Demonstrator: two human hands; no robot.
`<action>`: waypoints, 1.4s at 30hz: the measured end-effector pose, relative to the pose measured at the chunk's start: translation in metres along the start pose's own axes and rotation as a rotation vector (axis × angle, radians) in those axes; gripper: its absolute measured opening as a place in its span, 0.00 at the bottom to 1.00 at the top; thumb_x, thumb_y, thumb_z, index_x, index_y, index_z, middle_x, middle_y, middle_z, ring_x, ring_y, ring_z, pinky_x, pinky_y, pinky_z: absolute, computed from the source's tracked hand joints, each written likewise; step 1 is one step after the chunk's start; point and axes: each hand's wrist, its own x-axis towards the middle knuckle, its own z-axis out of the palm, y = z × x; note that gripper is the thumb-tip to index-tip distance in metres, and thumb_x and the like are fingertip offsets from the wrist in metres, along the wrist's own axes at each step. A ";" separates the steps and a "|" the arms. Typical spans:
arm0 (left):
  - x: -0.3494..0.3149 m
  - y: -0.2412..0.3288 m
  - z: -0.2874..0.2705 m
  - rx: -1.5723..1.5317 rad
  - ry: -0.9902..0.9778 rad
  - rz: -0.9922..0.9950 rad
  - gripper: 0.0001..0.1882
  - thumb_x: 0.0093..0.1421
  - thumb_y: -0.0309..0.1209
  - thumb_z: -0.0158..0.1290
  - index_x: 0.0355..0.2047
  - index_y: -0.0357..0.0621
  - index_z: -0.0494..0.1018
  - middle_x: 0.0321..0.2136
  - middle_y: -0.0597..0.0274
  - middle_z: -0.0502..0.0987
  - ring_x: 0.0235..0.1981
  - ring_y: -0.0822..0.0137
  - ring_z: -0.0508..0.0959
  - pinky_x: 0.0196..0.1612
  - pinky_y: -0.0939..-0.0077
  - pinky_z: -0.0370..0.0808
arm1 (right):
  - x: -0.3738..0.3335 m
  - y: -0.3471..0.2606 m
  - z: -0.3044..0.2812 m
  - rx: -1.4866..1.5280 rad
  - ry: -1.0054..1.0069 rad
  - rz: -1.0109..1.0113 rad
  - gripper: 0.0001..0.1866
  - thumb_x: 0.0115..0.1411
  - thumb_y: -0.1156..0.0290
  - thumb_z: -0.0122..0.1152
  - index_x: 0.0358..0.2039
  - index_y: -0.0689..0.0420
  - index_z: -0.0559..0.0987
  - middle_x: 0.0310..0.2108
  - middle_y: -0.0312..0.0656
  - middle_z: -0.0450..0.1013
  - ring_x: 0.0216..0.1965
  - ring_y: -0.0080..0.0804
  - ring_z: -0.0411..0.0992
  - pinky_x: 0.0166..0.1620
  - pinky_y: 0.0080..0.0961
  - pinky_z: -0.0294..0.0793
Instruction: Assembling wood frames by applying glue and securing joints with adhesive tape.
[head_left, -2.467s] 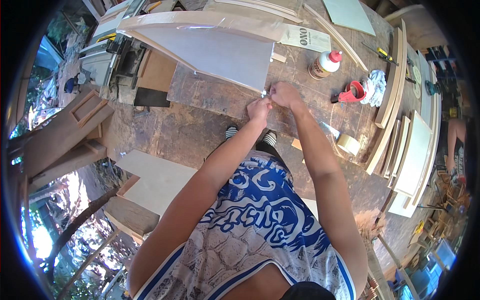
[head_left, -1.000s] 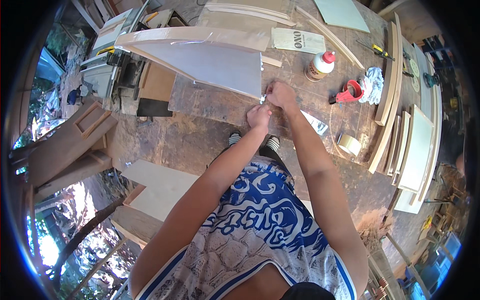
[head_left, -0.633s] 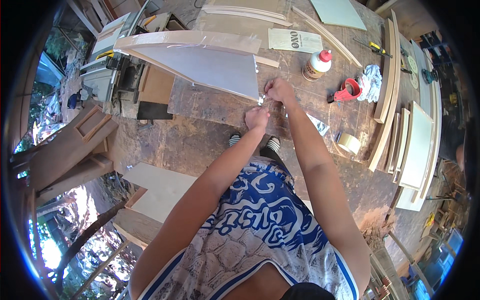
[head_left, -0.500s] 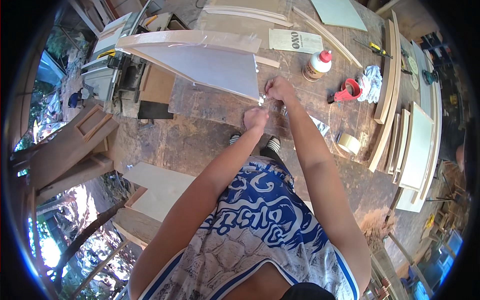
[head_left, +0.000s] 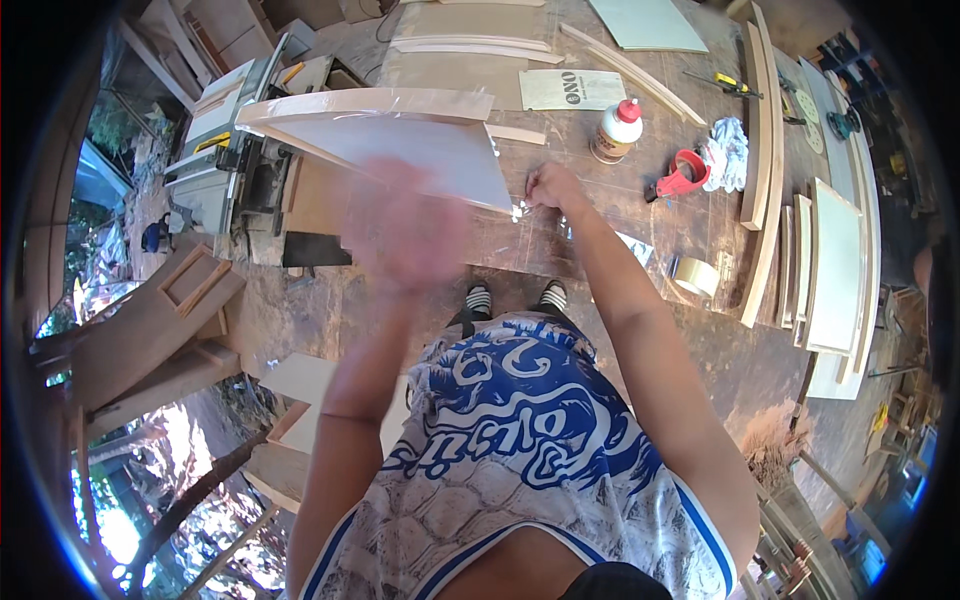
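A white panel with a pale wooden edge frame (head_left: 360, 103) stands on the workbench (head_left: 450, 238), and clear film shines along its top edge. Motion smears my left hand (head_left: 405, 222), raised in front of the panel; its fingers cannot be made out. At the panel's right-hand corner, my right hand (head_left: 555, 187) has its fingers pinched together. Whatever they hold is too small to name. Small white bits (head_left: 517, 212) lie or hang at that corner, just beside the right fingertips.
To the right are a glue bottle (head_left: 617, 132) with a red cap, a red tape dispenser (head_left: 683, 175), a crumpled white cloth (head_left: 727, 155) and a tape roll (head_left: 695, 277). Long wooden strips (head_left: 762, 130) line the right side. A printed paper sheet (head_left: 571, 90) lies farther back.
My left hand has swung up and left, away from the panel's corner. The right hand stays near that corner, its fingers still pinched. The view has shifted slightly.
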 end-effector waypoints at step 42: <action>0.078 -0.095 -0.024 0.119 -0.595 -0.487 0.25 0.70 0.53 0.45 0.44 0.51 0.85 0.33 0.57 0.85 0.39 0.53 0.83 0.43 0.66 0.74 | -0.299 0.196 -0.069 -0.701 0.736 0.197 0.22 0.57 0.74 0.55 0.53 0.47 0.74 0.51 0.37 0.72 0.56 0.37 0.73 0.52 0.33 0.79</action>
